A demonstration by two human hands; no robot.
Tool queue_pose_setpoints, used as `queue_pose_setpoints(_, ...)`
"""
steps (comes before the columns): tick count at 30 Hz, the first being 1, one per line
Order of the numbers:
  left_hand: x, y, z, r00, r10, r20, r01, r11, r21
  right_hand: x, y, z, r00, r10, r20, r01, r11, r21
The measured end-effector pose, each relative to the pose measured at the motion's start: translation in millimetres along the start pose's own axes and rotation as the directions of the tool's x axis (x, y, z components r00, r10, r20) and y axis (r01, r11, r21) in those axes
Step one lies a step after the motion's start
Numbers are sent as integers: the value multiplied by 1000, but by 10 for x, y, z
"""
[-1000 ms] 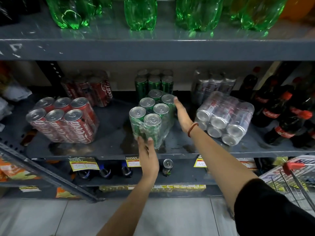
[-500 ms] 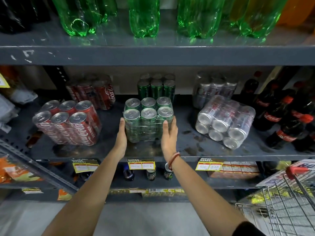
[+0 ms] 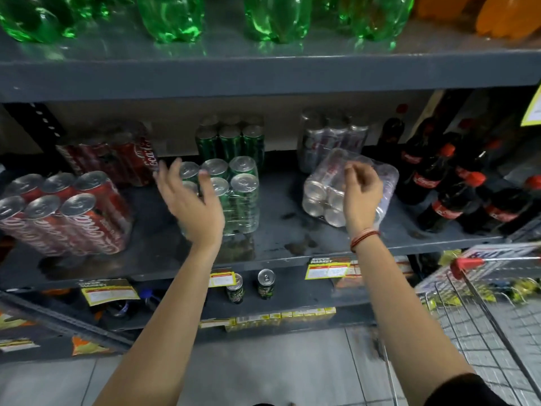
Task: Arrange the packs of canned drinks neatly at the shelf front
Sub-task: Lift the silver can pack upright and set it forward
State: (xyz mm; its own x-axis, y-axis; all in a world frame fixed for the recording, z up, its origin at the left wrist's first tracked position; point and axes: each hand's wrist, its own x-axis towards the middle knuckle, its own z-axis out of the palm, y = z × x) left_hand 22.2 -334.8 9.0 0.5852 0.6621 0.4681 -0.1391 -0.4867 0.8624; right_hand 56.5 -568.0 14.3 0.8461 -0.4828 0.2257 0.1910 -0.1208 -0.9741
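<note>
A shrink-wrapped pack of green cans (image 3: 234, 194) stands upright in the middle of the grey shelf (image 3: 278, 247). My left hand (image 3: 190, 200) hovers in front of its left side, fingers spread, holding nothing. A pack of silver cans (image 3: 328, 189) lies tilted to the right. My right hand (image 3: 361, 190) is in front of it with loosely curled fingers, and whether it touches the wrap is unclear. A pack of red cola cans (image 3: 64, 212) leans at the left front. More red (image 3: 117, 153), green (image 3: 231, 139) and silver (image 3: 330, 136) packs stand at the back.
Dark cola bottles (image 3: 448, 194) crowd the shelf's right end. Green bottles (image 3: 278, 16) line the shelf above. Two loose cans (image 3: 251, 284) and price tags (image 3: 330, 268) sit below. A wire shopping cart (image 3: 486, 303) stands at the lower right.
Both hands have let go of the green pack, which stays squared on the shelf. My right hand has moved right to the tilted silver pack; my left hand has lifted and opened.
</note>
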Motion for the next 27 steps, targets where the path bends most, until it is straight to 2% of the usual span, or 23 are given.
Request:
queue_pose_setpoints(2,-66,240,233,983,146,111,-150,988,31,212,24,-254,991,-72,-111,57,990,-129)
queue_pose_setpoints(4,-164,444,493,946,210,248,-215,977,-5,388,96,-491,983,-100,-156,36,929,-369)
queue_pose_setpoints(5,-210,499,642,921,196,336,-202,979,-15,457,154,-599,986,-56,-160,-29,873,-486)
queue_pose_setpoints(7,-292,550,951,838,134,528,-145,989,-22,543,300,-787,974,168,-153,-226,788,-572)
queue_pose_setpoints(9,-361,569,1247,721,130,681,-118,991,-63,611,478,-883,902,427,-60,-399,773,-493)
queue_pose_setpoints(12,-400,570,1622,576,22,817,-102,994,45,777,915,-958,768,636,73,-612,763,-211)
queue_pose_setpoints(15,-362,454,1862,427,-288,857,86,957,278,746,952,-904,681,690,246,-703,710,-45)
queue_pose_setpoints(17,-345,385,1886,347,-365,864,226,927,301,668,833,-855,672,683,286,-710,704,-10)
queue_pose_setpoints(21,-347,255,1819,332,-283,900,280,941,192,611,774,-842,745,621,244,-647,761,37)
queue_pose_setpoints(24,-376,206,1673,380,-230,896,271,954,130,553,728,-852,786,555,272,-585,811,35)
queue_pose_setpoints(27,-470,116,1440,436,-135,890,286,958,6,449,731,-870,860,415,298,-435,900,2)
